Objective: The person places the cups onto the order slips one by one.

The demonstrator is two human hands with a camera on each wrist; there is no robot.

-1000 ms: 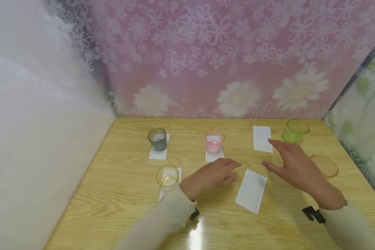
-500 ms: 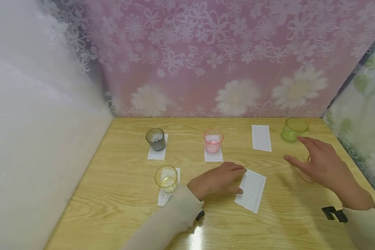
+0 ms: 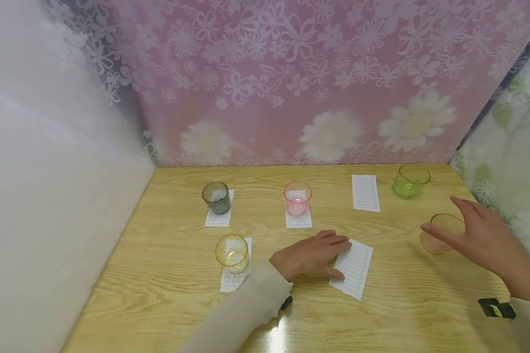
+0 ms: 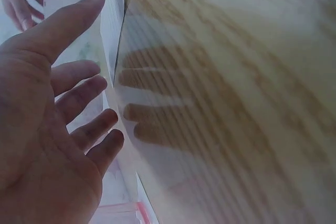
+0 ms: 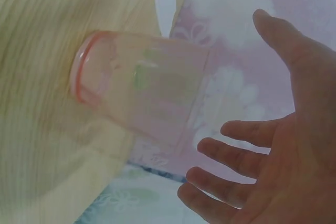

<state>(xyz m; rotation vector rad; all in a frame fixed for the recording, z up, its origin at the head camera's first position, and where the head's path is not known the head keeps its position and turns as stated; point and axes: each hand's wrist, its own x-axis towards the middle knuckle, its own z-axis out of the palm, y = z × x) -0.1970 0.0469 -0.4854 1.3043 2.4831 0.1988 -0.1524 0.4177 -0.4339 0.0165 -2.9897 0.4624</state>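
My left hand [image 3: 313, 256] reaches over the left edge of a lined paper slip [image 3: 355, 269]. Its fingers are relaxed and hold nothing; in the left wrist view the fingertips look just above the wooden surface. My right hand [image 3: 490, 238], thumb and fingers spread apart, is beside a clear orange cup [image 3: 439, 243] at the right. Part of the cup's rim is behind the thumb in the head view. The right wrist view shows a gap between the right hand [image 5: 262, 145] and the orange cup [image 5: 142, 82].
A grey cup [image 3: 217, 198], a pink cup [image 3: 298, 201] and a yellow cup [image 3: 232, 255] each stand on a paper slip. A bare slip [image 3: 365, 192] lies at the back, left of a green cup [image 3: 410, 181]. Patterned cloth [image 3: 300, 88] bounds the wooden table [image 3: 159, 274].
My right hand has moved rightward, past the green cup's front to the orange cup, which shows more now. The left hand has shifted slightly right, onto the slip's edge.
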